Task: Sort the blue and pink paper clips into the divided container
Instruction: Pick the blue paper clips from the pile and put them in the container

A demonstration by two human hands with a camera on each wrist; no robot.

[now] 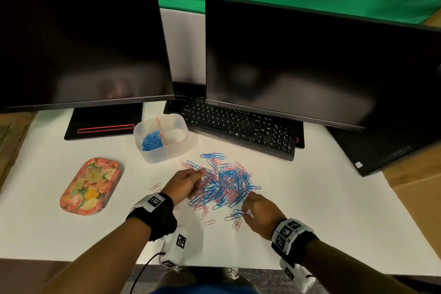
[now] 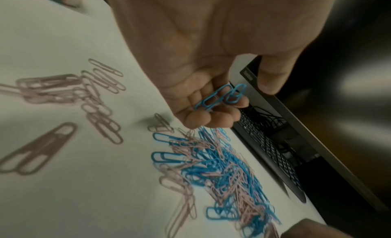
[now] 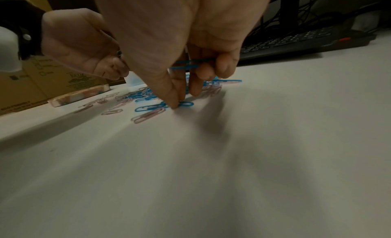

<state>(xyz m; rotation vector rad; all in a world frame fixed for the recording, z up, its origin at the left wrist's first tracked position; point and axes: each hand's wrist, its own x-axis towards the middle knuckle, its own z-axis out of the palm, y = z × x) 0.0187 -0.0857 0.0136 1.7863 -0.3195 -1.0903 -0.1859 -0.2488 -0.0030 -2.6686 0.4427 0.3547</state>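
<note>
A mixed pile of blue and pink paper clips (image 1: 225, 182) lies on the white table, with loose clips around it. Behind it stands the translucent divided container (image 1: 175, 148); its left compartment holds blue clips (image 1: 150, 141). My left hand (image 1: 188, 180) hovers at the pile's left edge, its curled fingers holding two blue clips (image 2: 220, 97). My right hand (image 1: 256, 211) is at the pile's near right, keeping blue clips (image 3: 187, 64) under its curled fingers while thumb and forefinger pinch a blue clip (image 3: 164, 106) on the table.
A flowered tray (image 1: 89, 186) lies to the left. A black keyboard (image 1: 241, 127) and two dark monitors (image 1: 81, 43) stand behind the container. A cardboard box (image 3: 25, 84) shows beyond the table's left edge. White table (image 1: 310, 222) spreads to the right.
</note>
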